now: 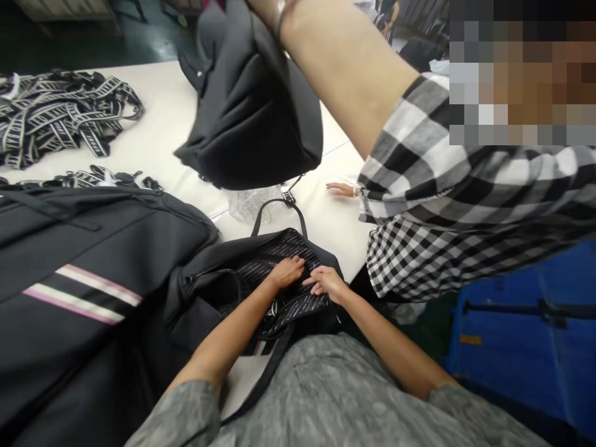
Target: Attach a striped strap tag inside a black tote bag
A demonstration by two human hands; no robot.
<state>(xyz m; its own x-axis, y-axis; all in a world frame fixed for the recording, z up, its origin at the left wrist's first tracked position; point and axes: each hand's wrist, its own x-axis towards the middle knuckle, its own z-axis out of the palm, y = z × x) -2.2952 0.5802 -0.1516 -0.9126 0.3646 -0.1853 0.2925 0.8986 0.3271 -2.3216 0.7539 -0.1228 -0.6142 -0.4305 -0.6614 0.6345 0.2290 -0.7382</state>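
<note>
An unzipped black bag (205,264) lies in front of my body, its mouth spread and its dark printed lining (302,304) showing. Inside the opening, my left hand (287,272) has its fingers curled down against the lining; what they pinch, if anything, is hidden. My right hand (329,284) is close by at the right side of the opening, fingers partly bent and apart, with nothing visible in it. A thin carry handle (302,220) stands up from the bag's far edge.
A co-worker's arm (349,68) in a checked sleeve reaches across, holding another black bag (251,124) above the white table (158,93). Striped black bags (93,248) are piled at left. Patterned straps (60,118) lie behind them. A blue container (526,323) stands at right.
</note>
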